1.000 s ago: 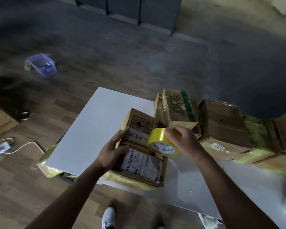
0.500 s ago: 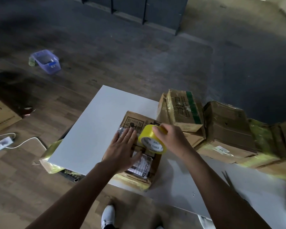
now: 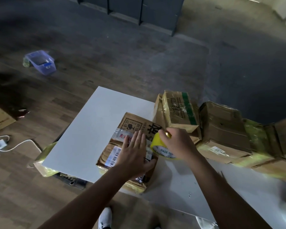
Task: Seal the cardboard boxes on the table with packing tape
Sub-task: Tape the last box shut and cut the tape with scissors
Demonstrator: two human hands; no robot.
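On the white table (image 3: 89, 129), near its front edge, lies the cardboard box (image 3: 130, 123). Left hand (image 3: 134, 154) flat on top, fingers straight and pressing. Right hand (image 3: 177, 142) curls around the yellow tape roll (image 3: 158, 149), right beside the box's edge.

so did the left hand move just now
Yes. The left hand moved right, away from the left edge of the white table: from gripping the left side of the box to lying flat on its top, partly over the barcode label.
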